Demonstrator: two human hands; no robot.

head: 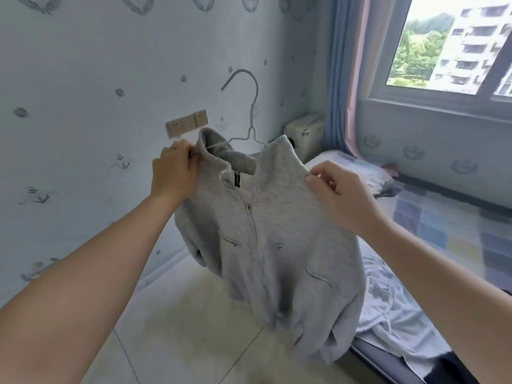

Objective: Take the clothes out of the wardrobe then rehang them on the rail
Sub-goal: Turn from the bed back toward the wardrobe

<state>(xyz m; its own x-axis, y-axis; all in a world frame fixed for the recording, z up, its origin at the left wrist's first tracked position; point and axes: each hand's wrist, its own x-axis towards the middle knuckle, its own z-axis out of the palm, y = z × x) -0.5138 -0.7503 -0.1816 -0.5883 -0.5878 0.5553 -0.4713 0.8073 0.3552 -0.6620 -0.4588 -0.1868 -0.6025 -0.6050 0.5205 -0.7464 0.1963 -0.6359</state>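
A light grey zip-up jacket [279, 245] hangs in front of me, held up by both hands above the floor. A pale wire hanger [250, 106] sits in its neck opening, hook pointing up and to the left. My left hand [174, 173] grips the jacket's left collar edge together with the end of the hanger. My right hand [340, 195] pinches the fabric at the jacket's right shoulder. The zip is closed up to the chest. The hanger's lower arms are hidden inside the jacket.
A bed [448, 245] with a patchwork cover and a crumpled pale sheet [388, 309] lies on the right, under a window [454, 45] with blue curtains [340, 70]. A patterned wall with sockets [187, 124] stands behind. Pale tiled floor [177, 328] lies below.
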